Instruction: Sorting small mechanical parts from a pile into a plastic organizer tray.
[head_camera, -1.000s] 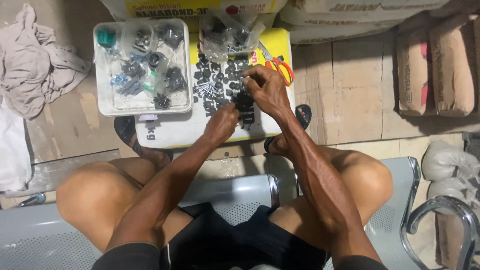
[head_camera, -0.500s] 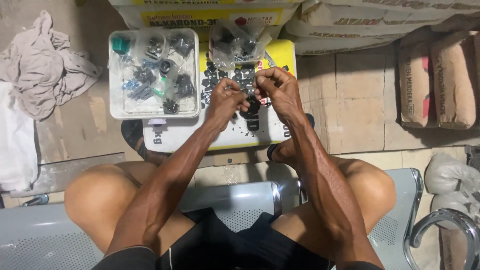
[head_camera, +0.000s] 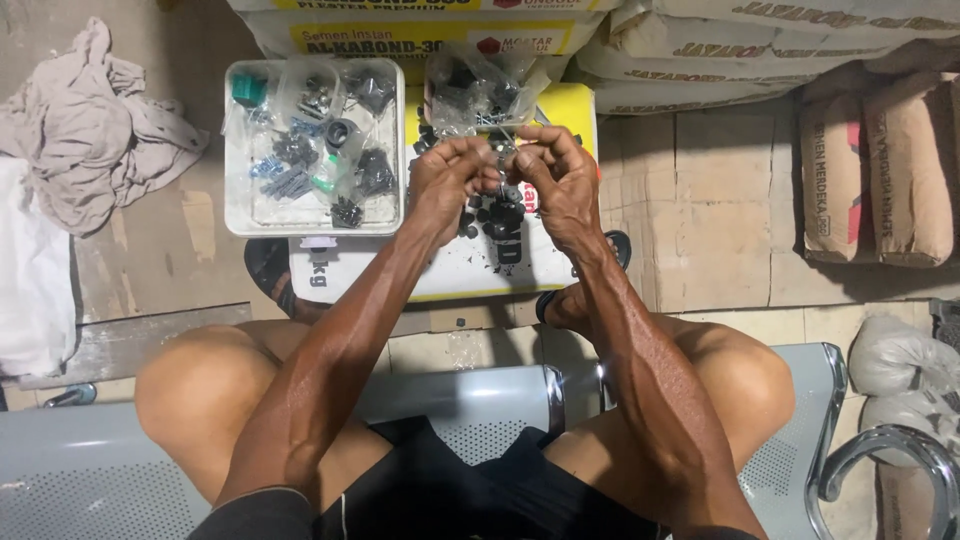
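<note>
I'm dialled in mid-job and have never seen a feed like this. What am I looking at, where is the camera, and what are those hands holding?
There is no machine here: these are a person's two bare hands. The single view comes from a camera worn on the person's head, looking down past their arms and knees as they sit on a grey metal bench. The left hand and right hand meet above a white and yellow box used as a work surface. Together the fingers pinch a small metal part; it is too small to say exactly what it is. Small black parts lie loose on the box, with a clear bag of parts behind. On the left stands a white tray of bagged fittings. A crumpled cloth lies on the floor.
</note>
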